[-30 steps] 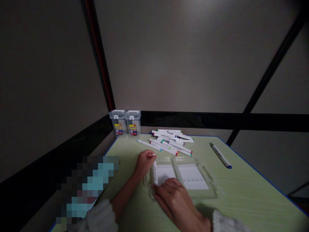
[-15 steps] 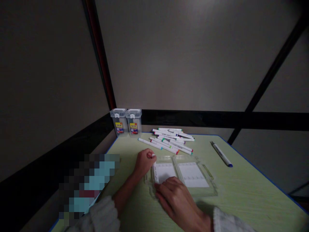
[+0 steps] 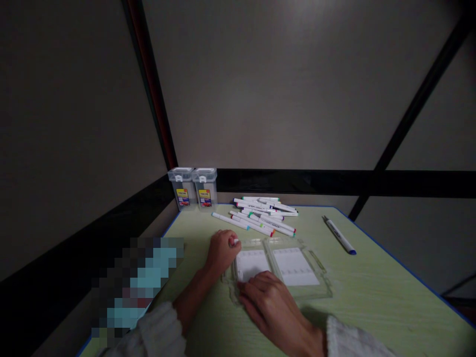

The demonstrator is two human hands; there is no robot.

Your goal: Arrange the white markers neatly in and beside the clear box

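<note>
A white marker (image 3: 239, 270) lies lengthwise along the left side of an opened clear plastic case (image 3: 303, 293). My left hand (image 3: 223, 250) is closed around the marker's far end, its white tip showing between thumb and fingers. At the near end, my right hand (image 3: 271, 307) has its fingers bent together against the marker, palm down over the case's front left part. Much of the marker is faint or covered by the hands. Two white printed sheets (image 3: 296, 267) show through the case, one in each half; the right hand partly hides the left sheet.
Behind the case lies a loose pile of white markers (image 3: 260, 218) with coloured ends. Two lidded clear boxes (image 3: 204, 191) stand at the back left corner. A thick marker-shaped pen (image 3: 340, 237) lies on the right of the green table (image 3: 386, 297). A pixelated patch covers the left edge.
The view has shifted very slightly. My left hand has closed further over the marker's far end, and less of the marker stands out. My right hand stays in place.
</note>
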